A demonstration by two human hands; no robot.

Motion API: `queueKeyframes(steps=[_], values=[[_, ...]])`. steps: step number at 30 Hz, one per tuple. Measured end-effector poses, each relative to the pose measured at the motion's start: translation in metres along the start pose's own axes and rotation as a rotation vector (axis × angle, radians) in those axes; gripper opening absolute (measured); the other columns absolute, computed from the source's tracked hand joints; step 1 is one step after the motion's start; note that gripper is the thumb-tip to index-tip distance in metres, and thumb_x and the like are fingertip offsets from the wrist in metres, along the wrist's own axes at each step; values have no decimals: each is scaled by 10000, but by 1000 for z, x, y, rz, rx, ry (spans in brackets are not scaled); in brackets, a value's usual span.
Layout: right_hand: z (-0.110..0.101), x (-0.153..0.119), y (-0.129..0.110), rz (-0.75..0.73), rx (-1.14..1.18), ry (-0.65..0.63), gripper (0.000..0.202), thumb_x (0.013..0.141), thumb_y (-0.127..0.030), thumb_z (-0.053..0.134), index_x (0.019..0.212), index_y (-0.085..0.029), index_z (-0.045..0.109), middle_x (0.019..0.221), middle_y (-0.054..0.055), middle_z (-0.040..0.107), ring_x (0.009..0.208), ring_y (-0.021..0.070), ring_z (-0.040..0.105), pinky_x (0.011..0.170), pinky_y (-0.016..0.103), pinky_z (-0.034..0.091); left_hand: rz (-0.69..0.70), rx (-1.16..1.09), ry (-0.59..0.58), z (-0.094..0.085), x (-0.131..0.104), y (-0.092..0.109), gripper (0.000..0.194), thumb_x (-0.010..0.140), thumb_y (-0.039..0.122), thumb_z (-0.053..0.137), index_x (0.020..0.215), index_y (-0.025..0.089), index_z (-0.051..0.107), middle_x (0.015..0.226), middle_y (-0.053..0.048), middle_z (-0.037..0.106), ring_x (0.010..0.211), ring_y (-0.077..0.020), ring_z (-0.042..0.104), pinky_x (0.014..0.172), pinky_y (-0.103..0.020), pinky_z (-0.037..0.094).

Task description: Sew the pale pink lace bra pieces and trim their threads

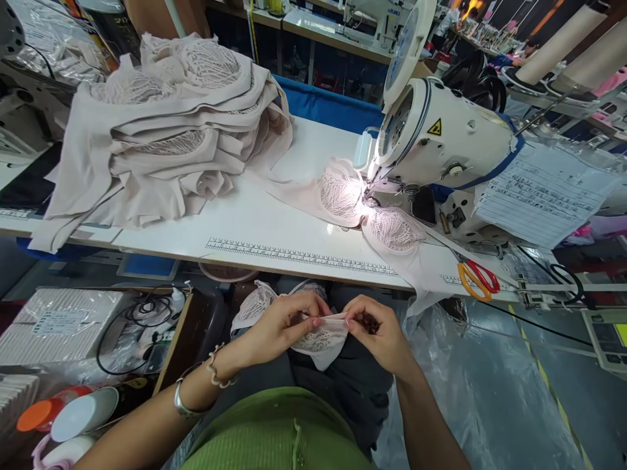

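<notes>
Over my lap, a pale pink lace bra (321, 346) is stretched between my two hands. My left hand (289, 323) pinches its upper edge between thumb and fingers. My right hand (377, 329) pinches the same edge a little further right. Part of the lace lies behind my left hand and wrist. On the table in front, another lace bra (392, 232) lies under the lit needle area of a white sewing machine (431, 130). One end of it hangs over the table's front edge.
A tall pile of pale bra pieces (171, 130) covers the table's left side. Orange and red scissors (477, 277) lie at the right front edge. A printed ruler (304, 256) runs along the table. Below left stands a box (183, 339) with cables and bottles.
</notes>
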State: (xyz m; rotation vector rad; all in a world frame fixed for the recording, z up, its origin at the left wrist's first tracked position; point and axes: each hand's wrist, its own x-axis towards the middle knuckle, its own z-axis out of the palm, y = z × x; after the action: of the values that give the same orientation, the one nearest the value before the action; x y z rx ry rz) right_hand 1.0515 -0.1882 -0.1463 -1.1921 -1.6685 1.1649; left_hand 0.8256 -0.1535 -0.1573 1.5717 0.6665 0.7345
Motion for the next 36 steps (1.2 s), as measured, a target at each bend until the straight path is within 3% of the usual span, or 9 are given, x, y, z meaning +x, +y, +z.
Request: queueKeyframes(steps=[6, 17, 20, 22, 25, 29, 32, 36], values=[[3, -1, -1, 52, 71, 55, 180, 909, -264, 629, 766, -200, 541, 815, 22, 657, 660, 110, 566, 568, 211, 419, -65, -8, -1, 1, -1, 2, 277, 965, 296, 499, 716, 182, 457, 833, -33, 611, 713, -123, 501, 625, -229, 365], [10, -3, 4, 39, -60, 163, 128, 879, -264, 658, 857, -220, 540, 744, -21, 606, 546, 79, 453, 498, 193, 371, -148, -1, 49, 5, 2, 6, 243, 885, 275, 524, 690, 199, 400, 824, -28, 622, 720, -121, 520, 622, -213, 381], [13, -5, 4, 47, -96, 133, 106, 891, -273, 642, 905, -225, 548, 711, -40, 568, 533, 77, 445, 490, 186, 371, -169, 37, 71, 8, 4, 6, 133, 846, 285, 581, 805, 199, 489, 819, -8, 627, 681, -121, 530, 584, -207, 378], [17, -5, 4, 43, -116, 113, 108, 885, -268, 649, 914, -227, 553, 662, -62, 516, 524, 76, 437, 489, 183, 365, -189, 80, 31, 12, 6, 4, 165, 850, 341, 619, 898, 190, 574, 798, -4, 639, 668, -126, 541, 583, -210, 383], [21, -5, 3, 28, -162, 101, 129, 858, -250, 681, 917, -228, 568, 642, -71, 491, 532, 80, 442, 501, 186, 372, -230, 180, 18, 18, 8, 0, 243, 869, 408, 623, 807, 177, 665, 661, 8, 604, 614, -118, 496, 550, -207, 337], [17, -5, 6, -35, -248, 286, 68, 905, -278, 641, 941, -222, 632, 780, -5, 607, 610, 105, 512, 575, 219, 438, -304, 135, 96, 19, 10, -6, 293, 847, 407, 616, 697, 162, 676, 545, 34, 478, 534, -93, 374, 495, -207, 257], [11, -11, 14, -7, -214, 391, 318, 1010, -375, 471, 787, -205, 622, 718, 3, 577, 552, 101, 497, 544, 232, 413, -364, 0, 117, 17, 11, -7, 325, 820, 444, 623, 708, 146, 689, 530, 38, 432, 508, -82, 329, 471, -206, 229], [10, -19, 25, 115, -96, 204, 497, 987, -607, 405, 730, -202, 533, 593, -43, 430, 490, 96, 384, 490, 240, 319, -378, -112, 114, 15, 11, -7, 310, 794, 437, 656, 756, 139, 729, 601, -1, 567, 537, -88, 395, 484, -197, 278]])
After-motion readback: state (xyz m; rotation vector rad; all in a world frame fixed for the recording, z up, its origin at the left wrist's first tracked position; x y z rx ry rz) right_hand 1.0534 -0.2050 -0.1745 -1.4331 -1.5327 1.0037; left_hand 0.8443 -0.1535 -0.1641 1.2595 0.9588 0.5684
